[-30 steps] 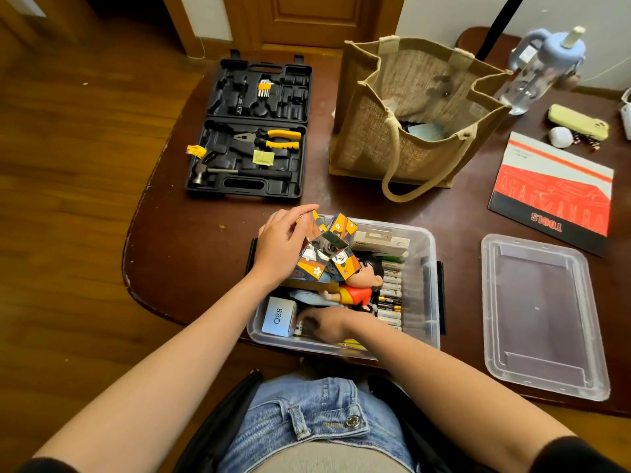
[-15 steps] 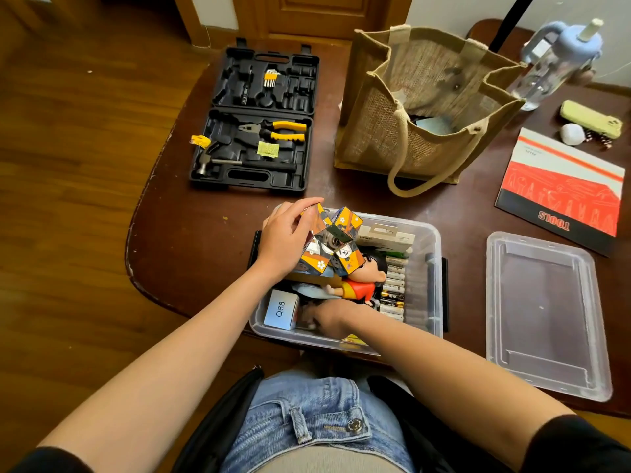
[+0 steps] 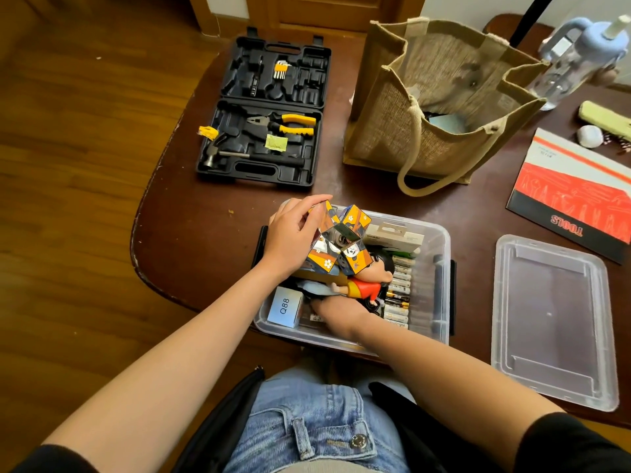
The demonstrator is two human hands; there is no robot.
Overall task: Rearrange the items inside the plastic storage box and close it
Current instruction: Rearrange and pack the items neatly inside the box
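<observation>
Box (image 3: 440,285): clear plastic, open, at the near edge of the worktop (image 3: 211,240), directly ahead of the person. Its long axis runs 9 to 3 o'clock.

Contents: a folding cube puzzle (image 3: 341,240) stands raised above the rim at the box's 10 o'clock corner. A figure (image 3: 365,285) in a red top lies below it, mid-box. A row of batteries (image 3: 399,288) runs 12 to 6 along the right of centre. A white carton (image 3: 392,235) lies at the far wall. A Q88 box (image 3: 285,307) sits at the 7 o'clock corner.

Left hand (image 3: 290,233): fingers curled over the puzzle's top left edge, holding it up.

Right hand (image 3: 338,310): down inside the near part of the box, under the figure. Its fingers are hidden; whether it grips anything cannot be told.

Lid (image 3: 553,319): flat on the worktop at 3 o'clock from the box, apart from it, long axis 12 to 6, so crosswise to the box.

Judgement: the right hand is nearer the lid. Closing calls for the puzzle to be seated below the rim and the lid turned a quarter.
</observation>
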